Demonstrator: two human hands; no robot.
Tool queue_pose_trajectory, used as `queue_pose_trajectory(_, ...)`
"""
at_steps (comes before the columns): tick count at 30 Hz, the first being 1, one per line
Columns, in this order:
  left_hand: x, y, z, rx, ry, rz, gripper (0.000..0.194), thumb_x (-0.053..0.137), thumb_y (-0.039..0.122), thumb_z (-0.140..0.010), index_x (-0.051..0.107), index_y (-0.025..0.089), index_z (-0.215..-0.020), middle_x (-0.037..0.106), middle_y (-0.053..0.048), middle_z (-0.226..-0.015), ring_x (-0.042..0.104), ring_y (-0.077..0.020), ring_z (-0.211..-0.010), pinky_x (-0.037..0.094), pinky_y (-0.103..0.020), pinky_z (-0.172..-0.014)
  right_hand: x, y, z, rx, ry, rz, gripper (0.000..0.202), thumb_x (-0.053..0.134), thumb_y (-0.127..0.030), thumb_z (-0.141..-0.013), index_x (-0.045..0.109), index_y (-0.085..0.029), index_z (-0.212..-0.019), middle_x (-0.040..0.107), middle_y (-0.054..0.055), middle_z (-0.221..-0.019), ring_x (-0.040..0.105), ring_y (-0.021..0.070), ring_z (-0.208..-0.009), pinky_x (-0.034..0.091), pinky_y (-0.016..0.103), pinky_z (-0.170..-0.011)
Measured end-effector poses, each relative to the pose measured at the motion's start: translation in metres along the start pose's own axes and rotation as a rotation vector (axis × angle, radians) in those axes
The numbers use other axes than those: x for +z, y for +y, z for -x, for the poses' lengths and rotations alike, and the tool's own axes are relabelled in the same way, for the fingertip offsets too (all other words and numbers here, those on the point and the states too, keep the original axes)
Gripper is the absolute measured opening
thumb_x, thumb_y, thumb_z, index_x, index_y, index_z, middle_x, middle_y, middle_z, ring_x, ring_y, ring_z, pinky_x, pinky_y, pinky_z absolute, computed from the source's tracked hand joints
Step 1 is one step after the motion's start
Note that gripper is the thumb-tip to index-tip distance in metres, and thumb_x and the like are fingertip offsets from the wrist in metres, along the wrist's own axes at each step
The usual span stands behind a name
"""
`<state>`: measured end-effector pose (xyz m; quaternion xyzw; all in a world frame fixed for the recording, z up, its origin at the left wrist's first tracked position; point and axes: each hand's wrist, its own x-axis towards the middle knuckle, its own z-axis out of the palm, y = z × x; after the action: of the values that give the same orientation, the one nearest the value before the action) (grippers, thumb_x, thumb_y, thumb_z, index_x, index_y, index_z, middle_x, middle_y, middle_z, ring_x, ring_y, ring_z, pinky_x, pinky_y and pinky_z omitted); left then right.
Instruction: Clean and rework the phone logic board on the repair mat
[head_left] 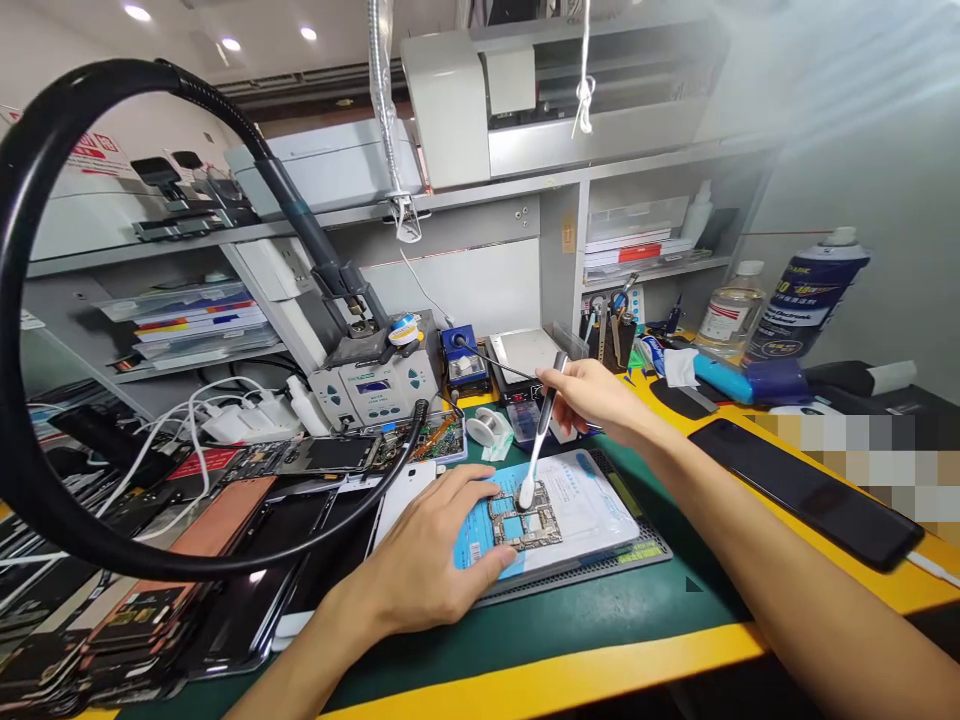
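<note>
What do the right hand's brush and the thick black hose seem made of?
Brush: probably plastic, given its smooth, pale-and-dark handle; bristle material unclear.
Thick black hose: likely rubber or flexible plastic, glossy, from its smooth curve and highlights.

A yellow-edged counter stands against grey shelving with open compartments. A pale, glossy grey wall rises at right; small round lights shine from the ceiling at upper left.

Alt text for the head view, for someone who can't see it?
The right hand holds a brush to a circuit board on a blue-and-white packet; the left hand rests on the packet's left side. A black phone lies farther right.
</note>
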<state>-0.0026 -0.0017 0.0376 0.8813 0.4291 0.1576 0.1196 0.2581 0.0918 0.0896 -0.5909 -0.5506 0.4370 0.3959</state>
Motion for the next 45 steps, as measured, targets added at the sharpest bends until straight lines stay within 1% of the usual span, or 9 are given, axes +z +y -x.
queue_pose_trajectory(3,0.003,-0.004,0.002,0.011,0.01,-0.013,0.053,0.065,0.055,-0.097,0.064,0.023,-0.139,0.059,-0.015,-0.157,0.063,-0.0345,-0.142,0.054,-0.054,-0.119,0.0,0.001,-0.001,-0.002,0.003,0.009,0.049,0.062,-0.031,-0.108,0.056,-0.02,-0.06,0.063,0.004,-0.043,0.052,0.0125,-0.031,0.032,0.021,-0.032)
queue_pose_trajectory(7,0.006,-0.008,0.002,0.027,0.036,-0.018,0.052,0.062,0.057,-0.099,0.064,0.025,-0.14,0.06,-0.014,-0.157,0.063,-0.0345,-0.141,0.054,-0.056,-0.119,-0.001,0.001,-0.002,-0.016,-0.009,-0.006,0.051,0.055,-0.028,-0.11,0.056,-0.02,-0.06,0.062,0.003,-0.044,0.056,0.0129,-0.033,0.034,0.02,-0.033)
queue_pose_trajectory(11,0.007,-0.01,0.001,0.041,0.051,-0.022,0.051,0.062,0.059,-0.099,0.066,0.026,-0.137,0.062,-0.014,-0.155,0.064,-0.0355,-0.14,0.056,-0.057,-0.117,0.0,0.001,-0.003,-0.013,-0.039,0.009,0.059,0.055,-0.029,-0.111,0.055,-0.019,-0.052,0.06,0.006,-0.04,0.049,0.0114,-0.028,0.033,0.021,-0.032)
queue_pose_trajectory(16,0.006,-0.011,0.0,0.047,0.066,-0.031,0.051,0.064,0.061,-0.097,0.067,0.028,-0.136,0.064,-0.012,-0.153,0.067,-0.035,-0.137,0.058,-0.055,-0.114,0.001,0.002,-0.002,-0.016,-0.04,-0.045,0.053,0.057,-0.026,-0.11,0.056,-0.019,-0.057,0.064,0.005,-0.046,0.057,0.0133,-0.033,0.034,0.021,-0.032)
queue_pose_trajectory(19,0.008,-0.013,0.0,0.051,0.079,-0.032,0.051,0.064,0.061,-0.097,0.067,0.028,-0.136,0.064,-0.011,-0.153,0.067,-0.0343,-0.137,0.058,-0.053,-0.115,0.001,0.002,-0.002,-0.018,-0.05,-0.071,0.053,0.061,-0.026,-0.108,0.056,-0.019,-0.055,0.064,0.007,-0.045,0.056,0.0142,-0.031,0.034,0.022,-0.03)
queue_pose_trajectory(26,0.015,-0.018,0.003,0.065,0.109,-0.022,0.05,0.067,0.057,-0.097,0.065,0.03,-0.139,0.062,-0.009,-0.156,0.065,-0.0318,-0.139,0.056,-0.049,-0.118,-0.015,-0.008,0.003,-0.128,0.081,-0.252,0.039,0.055,-0.028,-0.112,0.058,-0.019,-0.075,0.063,-0.002,-0.049,0.058,0.0105,-0.034,0.032,0.017,-0.031)
queue_pose_trajectory(30,0.017,-0.02,0.004,0.068,0.113,-0.019,0.049,0.067,0.056,-0.098,0.063,0.032,-0.14,0.062,-0.008,-0.156,0.065,-0.0311,-0.139,0.057,-0.049,-0.117,-0.017,-0.014,0.011,-0.18,0.06,-0.289,0.035,0.061,-0.028,-0.11,0.06,-0.018,-0.076,0.064,-0.002,-0.05,0.06,0.0107,-0.036,0.033,0.016,-0.032)
queue_pose_trajectory(35,0.018,-0.021,0.004,0.059,0.105,-0.011,0.05,0.065,0.058,-0.099,0.06,0.035,-0.143,0.06,-0.007,-0.158,0.064,-0.03,-0.14,0.056,-0.051,-0.118,-0.011,-0.013,0.015,-0.187,0.011,-0.276,0.037,0.062,-0.028,-0.109,0.062,-0.018,-0.074,0.061,-0.002,-0.046,0.058,0.0116,-0.034,0.032,0.017,-0.032)
queue_pose_trajectory(45,0.013,-0.013,0.002,0.08,0.112,0.06,0.046,0.068,0.05,-0.097,0.065,0.028,-0.137,0.063,-0.012,-0.151,0.063,-0.0339,-0.139,0.053,-0.058,-0.119,-0.005,-0.008,0.012,-0.135,0.007,-0.198,0.037,0.068,-0.025,-0.103,0.063,-0.017,-0.067,0.062,0.001,-0.046,0.059,0.0142,-0.033,0.031,0.019,-0.032)
